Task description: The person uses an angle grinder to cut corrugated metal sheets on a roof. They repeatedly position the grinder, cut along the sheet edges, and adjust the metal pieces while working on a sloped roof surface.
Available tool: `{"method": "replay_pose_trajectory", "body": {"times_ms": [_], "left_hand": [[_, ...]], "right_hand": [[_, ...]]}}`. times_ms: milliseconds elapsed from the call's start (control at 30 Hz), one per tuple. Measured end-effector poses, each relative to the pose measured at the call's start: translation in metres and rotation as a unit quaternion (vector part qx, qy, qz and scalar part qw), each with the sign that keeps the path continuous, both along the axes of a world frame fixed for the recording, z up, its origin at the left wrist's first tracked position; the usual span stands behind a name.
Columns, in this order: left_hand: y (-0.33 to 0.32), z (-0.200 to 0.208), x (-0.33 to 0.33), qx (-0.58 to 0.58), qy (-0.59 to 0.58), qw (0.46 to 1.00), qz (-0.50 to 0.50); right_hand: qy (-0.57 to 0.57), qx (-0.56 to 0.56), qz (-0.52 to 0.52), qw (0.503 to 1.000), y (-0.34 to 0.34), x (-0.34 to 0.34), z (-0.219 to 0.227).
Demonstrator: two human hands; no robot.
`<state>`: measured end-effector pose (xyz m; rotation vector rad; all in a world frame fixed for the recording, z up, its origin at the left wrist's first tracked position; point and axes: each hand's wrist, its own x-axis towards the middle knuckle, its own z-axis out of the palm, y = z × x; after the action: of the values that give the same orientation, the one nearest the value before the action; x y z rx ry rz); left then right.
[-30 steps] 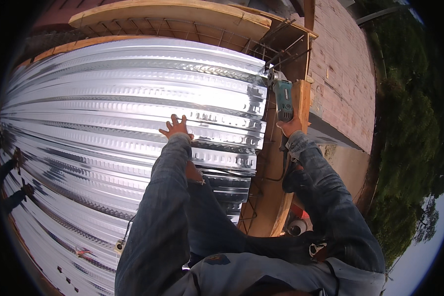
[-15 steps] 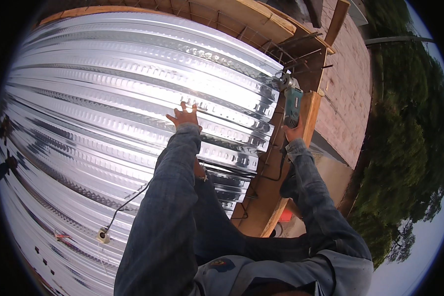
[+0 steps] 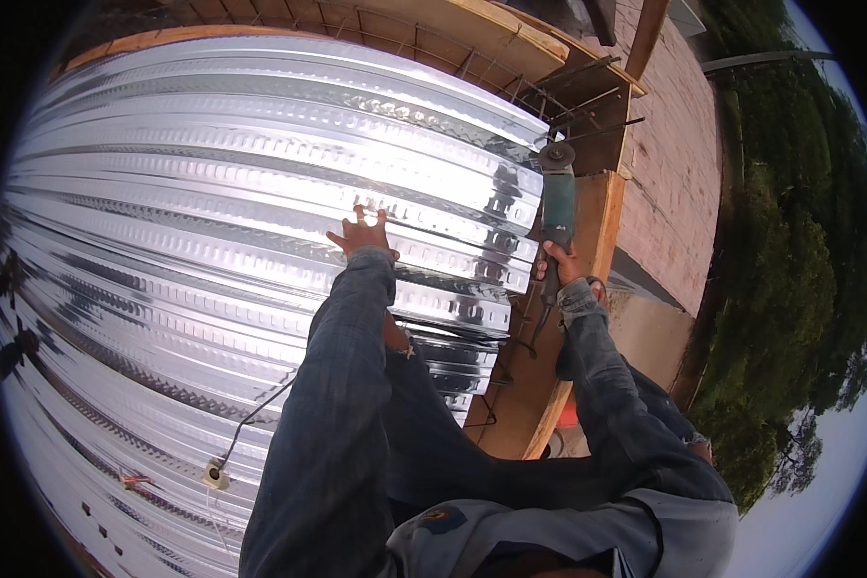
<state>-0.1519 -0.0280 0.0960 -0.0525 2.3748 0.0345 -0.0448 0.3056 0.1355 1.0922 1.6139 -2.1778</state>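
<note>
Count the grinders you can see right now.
1: the grinder is in the right hand, beside the right end of the metal decking, its disc at the far end. Others may be hidden from this view.

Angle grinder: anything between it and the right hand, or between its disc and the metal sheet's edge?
Nothing visible in either place. The right hand grips the angle grinder, and its disc is close beside the edge of the metal sheet; whether they touch, I cannot tell.

My left arm (image 3: 329, 361) reaches forward, left hand (image 3: 364, 237) splayed palm down; my right arm (image 3: 607, 356) stretches ahead, angling inward, right hand (image 3: 564, 267) curled in a grip.
</note>
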Motion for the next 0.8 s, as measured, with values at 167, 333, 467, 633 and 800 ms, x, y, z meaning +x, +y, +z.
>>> {"method": "replay_pose_trajectory", "body": {"times_ms": [167,333,467,633,800], "left_hand": [[0.017,0.005,0.008,0.016,0.063,0.998,-0.015],[0.073,0.006,0.012,0.605,-0.195,0.661,0.399],[0.116,0.067,-0.005,0.796,-0.367,0.325,0.355],[0.134,0.046,-0.044,0.685,-0.228,0.561,0.404],[0.177,0.016,-0.066,0.655,-0.238,0.614,0.370]], "right_hand": [[0.146,-0.521,-0.070,0.838,-0.046,0.024,0.005],[0.206,-0.660,-0.014,0.722,-0.110,0.021,0.034],[0.206,-0.640,0.045,0.739,-0.127,0.021,0.040],[0.051,-0.190,0.172,0.965,-0.067,-0.001,0.053],[0.026,0.280,0.150,0.948,-0.084,-0.001,0.033]]}}
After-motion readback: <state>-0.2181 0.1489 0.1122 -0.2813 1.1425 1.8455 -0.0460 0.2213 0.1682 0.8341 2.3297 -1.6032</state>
